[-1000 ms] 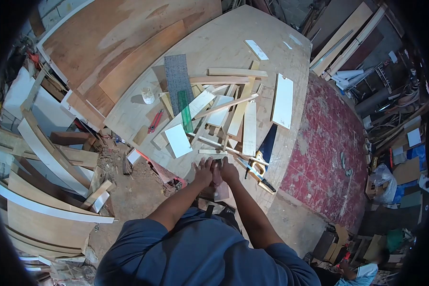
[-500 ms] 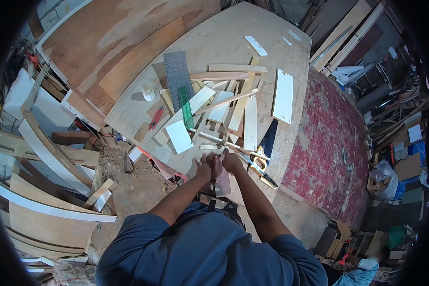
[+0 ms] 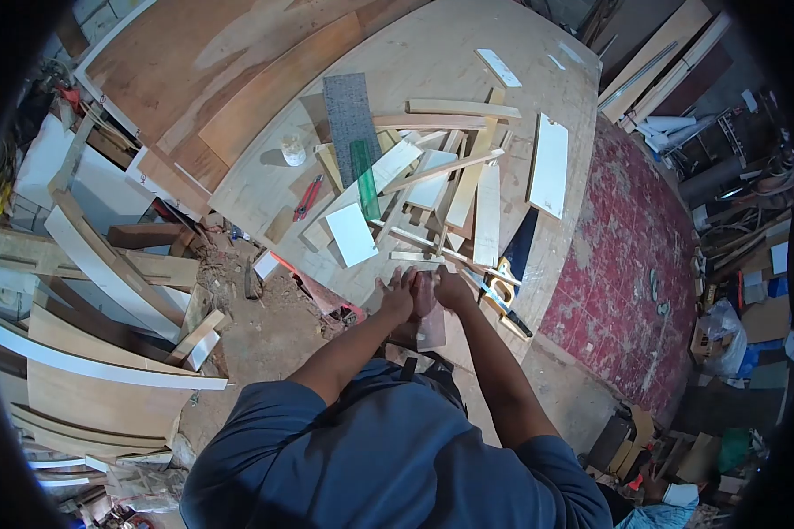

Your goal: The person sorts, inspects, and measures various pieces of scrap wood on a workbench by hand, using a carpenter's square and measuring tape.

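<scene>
Pinkish flat rectangular piece (image 3: 430, 329) at the tabletop's (image 3: 415, 62) near edge, between both hands. Left hand (image 3: 398, 298): fingers spread, open, at its far end. Right hand (image 3: 453, 291): fingers curled beside it, can't tell if gripping. Short pale wood strip (image 3: 416, 257) just beyond; yellow-handled handsaw (image 3: 504, 284) right of that, white rectangular panel (image 3: 350, 235) left.

Wood strips (image 3: 488, 212) lie on the table (image 3: 441, 62), left of the saw (image 3: 510, 269).

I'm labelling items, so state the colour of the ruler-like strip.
The ruler-like strip is see-through green; it shows best in the head view.
</scene>
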A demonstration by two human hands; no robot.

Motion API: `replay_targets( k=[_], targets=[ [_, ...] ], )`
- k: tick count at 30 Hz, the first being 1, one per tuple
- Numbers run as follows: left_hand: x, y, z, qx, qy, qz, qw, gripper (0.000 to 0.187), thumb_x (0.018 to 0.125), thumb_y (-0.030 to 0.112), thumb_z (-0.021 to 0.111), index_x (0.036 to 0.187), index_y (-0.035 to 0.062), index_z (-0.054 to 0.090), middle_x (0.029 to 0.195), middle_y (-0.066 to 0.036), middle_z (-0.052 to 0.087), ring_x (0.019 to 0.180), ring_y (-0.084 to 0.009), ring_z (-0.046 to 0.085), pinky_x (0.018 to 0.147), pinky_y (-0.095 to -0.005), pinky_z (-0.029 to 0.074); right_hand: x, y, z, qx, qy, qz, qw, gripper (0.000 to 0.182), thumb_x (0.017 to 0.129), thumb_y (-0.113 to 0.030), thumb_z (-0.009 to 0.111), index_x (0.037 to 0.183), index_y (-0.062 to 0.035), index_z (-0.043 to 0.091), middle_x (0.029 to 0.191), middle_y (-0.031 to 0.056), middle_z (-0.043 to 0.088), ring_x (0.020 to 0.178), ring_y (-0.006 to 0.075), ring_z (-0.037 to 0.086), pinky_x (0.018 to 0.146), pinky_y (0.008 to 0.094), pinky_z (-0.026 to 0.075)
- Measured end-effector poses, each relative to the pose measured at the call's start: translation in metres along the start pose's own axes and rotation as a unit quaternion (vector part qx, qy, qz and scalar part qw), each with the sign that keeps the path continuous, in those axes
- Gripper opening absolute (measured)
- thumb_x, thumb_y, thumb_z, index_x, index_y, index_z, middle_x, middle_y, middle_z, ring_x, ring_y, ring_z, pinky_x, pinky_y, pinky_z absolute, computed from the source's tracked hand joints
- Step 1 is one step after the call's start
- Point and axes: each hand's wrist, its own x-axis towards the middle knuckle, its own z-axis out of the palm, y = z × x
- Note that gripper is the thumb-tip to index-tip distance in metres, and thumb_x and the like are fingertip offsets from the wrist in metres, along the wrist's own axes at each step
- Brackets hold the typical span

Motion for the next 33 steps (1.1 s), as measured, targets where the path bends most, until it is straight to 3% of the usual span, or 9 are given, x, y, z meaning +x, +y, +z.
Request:
replay_targets(
  k=[3, 7, 9, 14, 16, 18, 26, 31, 33],
  targets=[
    [-0.006, 0.005, -0.071, -0.035, -0.167, 0.006, 0.985, 0.09, 0.079, 0.027, 0.067, 0.151, 0.0137, 0.014, 0.159, -0.005, -0.003, 0.144, -0.0403, 0.004, 0.097, -0.0804, 0.016, -0.013, -0.016, 0.018, -0.002, 0.107, 0.007, 0.994, 0.04, 0.089, -0.024, 0.049, 0.124, -0.0053, 0.042, 0.078, 0.0303, 0.064, 0.075, 0.0472, 0.064, 0.068, 0.0556, 0.051],
    [-0.008, 0.003, -0.056, -0.095, -0.091, -0.003, 0.991, 0.094, 0.078, 0.028, 0.069, 0.151, 0.0146, 0.012, 0.158, -0.004, -0.004, 0.144, -0.0399, 0.003, 0.098, -0.08, 0.015, -0.024, -0.027, 0.016, -0.014, 0.102, 0.044, 0.994, 0.035, 0.087, -0.02, 0.051, 0.117, -0.0031, 0.049, 0.081, 0.0298, 0.065, 0.074, 0.0442, 0.066, 0.067, 0.0537, 0.053],
    [-0.011, 0.001, -0.066, -0.111, -0.127, 0.004, 0.986, 0.078, 0.088, 0.023, 0.056, 0.152, 0.0199, 0.012, 0.159, -0.002, -0.003, 0.144, -0.0386, 0.005, 0.096, -0.0819, 0.013, -0.015, -0.021, 0.002, -0.029, -0.017, 0.019, 0.999, 0.029, 0.085, -0.015, 0.051, 0.11, -0.0018, 0.057, 0.086, 0.0289, 0.066, 0.074, 0.041, 0.067, 0.067, 0.0501, 0.055],
    [-0.005, 0.001, -0.05, -0.047, -0.124, 0.009, 0.991, 0.087, 0.083, 0.023, 0.062, 0.152, 0.0174, 0.008, 0.158, -0.004, -0.003, 0.144, -0.0396, 0.006, 0.096, -0.0809, 0.016, 0.008, -0.003, -0.005, -0.132, -0.201, 0.006, 0.971, 0.034, 0.081, -0.012, 0.053, 0.111, 0.0038, 0.057, 0.081, 0.0258, 0.067, 0.072, 0.0408, 0.067, 0.068, 0.0486, 0.055],
    [-0.003, 0.0, -0.05, -0.037, -0.116, 0.009, 0.993, 0.096, 0.079, 0.023, 0.068, 0.152, 0.0147, 0.006, 0.158, -0.005, -0.004, 0.144, -0.0411, 0.006, 0.097, -0.0801, 0.017, 0.001, -0.007, -0.003, -0.052, 0.086, -0.046, 0.994, 0.041, 0.081, -0.014, 0.053, 0.118, 0.0028, 0.05, 0.079, 0.0261, 0.066, 0.071, 0.0441, 0.065, 0.066, 0.0522, 0.053],
    [-0.006, 0.003, -0.048, -0.064, -0.088, 0.005, 0.994, 0.1, 0.077, 0.027, 0.072, 0.152, 0.0126, 0.007, 0.158, -0.006, -0.002, 0.143, -0.0421, 0.006, 0.096, -0.0806, 0.016, -0.006, -0.011, 0.007, -0.007, 0.126, 0.0, 0.992, 0.043, 0.083, -0.016, 0.051, 0.123, -0.0022, 0.045, 0.084, 0.0283, 0.065, 0.072, 0.0472, 0.063, 0.065, 0.0547, 0.051],
    [-0.007, -0.003, -0.056, -0.106, -0.113, 0.017, 0.988, 0.102, 0.077, 0.04, 0.07, 0.152, 0.0136, 0.006, 0.159, -0.006, -0.002, 0.143, -0.043, 0.007, 0.093, -0.0823, 0.018, -0.019, -0.019, 0.009, -0.081, 0.028, 0.033, 0.996, 0.035, 0.087, -0.016, 0.048, 0.121, -0.007, 0.05, 0.093, 0.0265, 0.066, 0.089, 0.0411, 0.066, 0.076, 0.0507, 0.052],
    [-0.004, -0.001, -0.033, -0.053, -0.071, 0.019, 0.996, 0.082, 0.085, 0.031, 0.059, 0.152, 0.0174, 0.012, 0.159, -0.006, -0.003, 0.143, -0.0439, 0.005, 0.089, -0.0845, 0.016, 0.026, 0.015, 0.016, -0.211, -0.264, -0.083, 0.938, 0.041, 0.08, -0.019, 0.054, 0.118, -0.0027, 0.05, 0.082, 0.0291, 0.065, 0.082, 0.044, 0.065, 0.075, 0.0517, 0.052],
    [-0.001, -0.005, -0.023, -0.037, -0.082, 0.024, 0.996, 0.083, 0.085, 0.03, 0.059, 0.152, 0.0178, 0.011, 0.159, -0.005, -0.004, 0.143, -0.0437, 0.003, 0.089, -0.0847, 0.014, 0.011, -0.003, 0.006, -0.129, -0.102, -0.038, 0.986, 0.041, 0.083, -0.021, 0.052, 0.119, -0.0021, 0.05, 0.084, 0.0286, 0.065, 0.084, 0.0436, 0.065, 0.075, 0.0512, 0.052]
  ],
)
